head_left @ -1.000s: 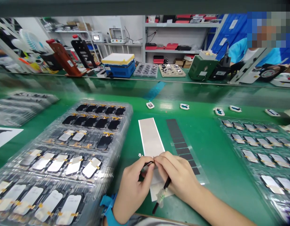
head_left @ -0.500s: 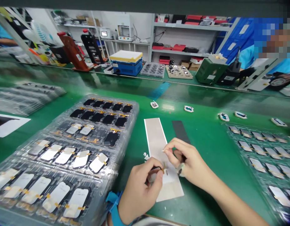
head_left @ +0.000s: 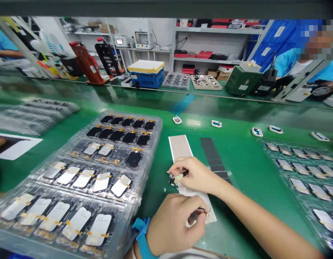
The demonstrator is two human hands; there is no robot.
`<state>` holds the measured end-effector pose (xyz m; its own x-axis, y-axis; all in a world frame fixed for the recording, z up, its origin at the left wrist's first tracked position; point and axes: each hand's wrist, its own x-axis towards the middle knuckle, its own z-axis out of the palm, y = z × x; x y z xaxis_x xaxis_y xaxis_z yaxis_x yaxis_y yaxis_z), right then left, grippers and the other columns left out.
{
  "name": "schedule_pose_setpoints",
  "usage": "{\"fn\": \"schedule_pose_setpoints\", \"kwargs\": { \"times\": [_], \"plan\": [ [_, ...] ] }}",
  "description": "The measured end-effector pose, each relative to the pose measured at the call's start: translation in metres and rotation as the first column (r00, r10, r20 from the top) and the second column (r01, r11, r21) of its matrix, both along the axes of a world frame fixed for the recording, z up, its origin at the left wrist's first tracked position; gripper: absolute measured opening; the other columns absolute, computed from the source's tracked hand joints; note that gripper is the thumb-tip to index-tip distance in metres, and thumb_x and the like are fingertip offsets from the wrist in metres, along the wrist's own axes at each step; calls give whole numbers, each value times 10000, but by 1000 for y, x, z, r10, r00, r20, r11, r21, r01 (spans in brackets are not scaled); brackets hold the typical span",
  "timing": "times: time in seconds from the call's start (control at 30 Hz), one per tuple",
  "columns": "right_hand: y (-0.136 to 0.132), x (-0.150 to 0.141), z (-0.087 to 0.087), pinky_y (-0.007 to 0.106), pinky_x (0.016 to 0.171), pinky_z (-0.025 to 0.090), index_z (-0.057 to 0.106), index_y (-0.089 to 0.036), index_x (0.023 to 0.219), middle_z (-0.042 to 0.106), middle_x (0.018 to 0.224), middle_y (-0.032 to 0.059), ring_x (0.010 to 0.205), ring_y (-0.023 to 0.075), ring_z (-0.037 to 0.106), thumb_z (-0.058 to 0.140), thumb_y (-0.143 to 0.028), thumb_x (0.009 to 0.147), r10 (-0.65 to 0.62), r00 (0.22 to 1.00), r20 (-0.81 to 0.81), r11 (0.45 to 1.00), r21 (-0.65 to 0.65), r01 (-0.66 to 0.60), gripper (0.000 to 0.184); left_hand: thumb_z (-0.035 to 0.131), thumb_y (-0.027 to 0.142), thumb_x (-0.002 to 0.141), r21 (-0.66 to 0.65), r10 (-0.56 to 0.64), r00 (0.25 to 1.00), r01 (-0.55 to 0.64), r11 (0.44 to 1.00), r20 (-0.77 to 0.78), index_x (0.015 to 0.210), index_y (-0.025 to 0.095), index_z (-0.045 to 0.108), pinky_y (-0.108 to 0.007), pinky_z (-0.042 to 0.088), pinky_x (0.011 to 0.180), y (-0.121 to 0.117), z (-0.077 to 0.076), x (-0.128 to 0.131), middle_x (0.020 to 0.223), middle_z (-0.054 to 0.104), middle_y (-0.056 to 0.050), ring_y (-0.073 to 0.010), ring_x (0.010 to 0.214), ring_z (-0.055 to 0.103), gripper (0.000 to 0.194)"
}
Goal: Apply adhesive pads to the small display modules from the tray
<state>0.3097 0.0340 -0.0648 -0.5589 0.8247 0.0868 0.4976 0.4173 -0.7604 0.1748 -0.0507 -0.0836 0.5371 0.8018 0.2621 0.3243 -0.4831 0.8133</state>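
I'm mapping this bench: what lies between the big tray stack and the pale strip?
The head view shows green bench surface, small white scraps near the right hand and, lower down, the left hand and blue wristband.

Single head-worn view, forward and down, close over the hands (head_left: pixel 177 223) and green bench (head_left: pixel 250 167), shelves (head_left: pixel 219 30) beyond

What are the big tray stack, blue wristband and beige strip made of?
Tray stack: glossy, probably moulded plastic; it is see-through with bright highlights. Blue wristband: fairly matte, bending like fabric or rubber; I can't tell which. Beige strip: thin, flat, dull; perhaps paper or film.
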Motion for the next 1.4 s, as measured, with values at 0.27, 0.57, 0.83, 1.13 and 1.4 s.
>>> {"fn": "schedule_pose_setpoints", "kwargs": {
  "times": [0.27,0.57,0.83,1.13,1.4],
  "plan": [
    [-17,26,16,195,557,357,638,-185,772,560,667,-48,593,80,485,636,-136,852,-131,987,-95,984,111,141,94,478,156,899,-17,37,999,-37,999,-5,861,214,565,-241,381,582,2,2,0,675,654,27,-135,576,597,112],
    [-9,1,9,184,552,338,600,-194,678,540,630,-77,562,68,455,756,-134,784,-83,997,3,994,69,83,198,483,159,901,-11,30,996,-31,999,-80,844,216,571,-259,371,573,2,0,0,676,661,27,-148,585,600,119],
    [-9,-1,7,190,574,377,697,-226,779,654,708,-57,615,83,564,650,-6,762,-90,996,3,990,107,89,225,500,146,887,17,23,997,-21,1000,-72,829,220,573,-258,369,564,1,0,0,670,659,24,-148,574,597,119],
    [-42,35,16,211,576,445,631,-196,885,614,735,-15,647,100,594,593,-151,908,-195,959,-208,869,417,267,63,432,290,1046,-256,413,872,-349,901,264,999,218,553,-208,432,598,3,-10,-7,697,515,33,-135,679,590,148],
    [-53,32,0,225,569,504,661,-182,941,691,814,13,631,105,648,541,-173,976,-155,988,11,735,670,108,126,470,278,1039,-211,396,890,-352,912,227,1013,203,581,-207,448,578,4,-10,-5,720,525,38,-98,547,498,136]
  ]
}}
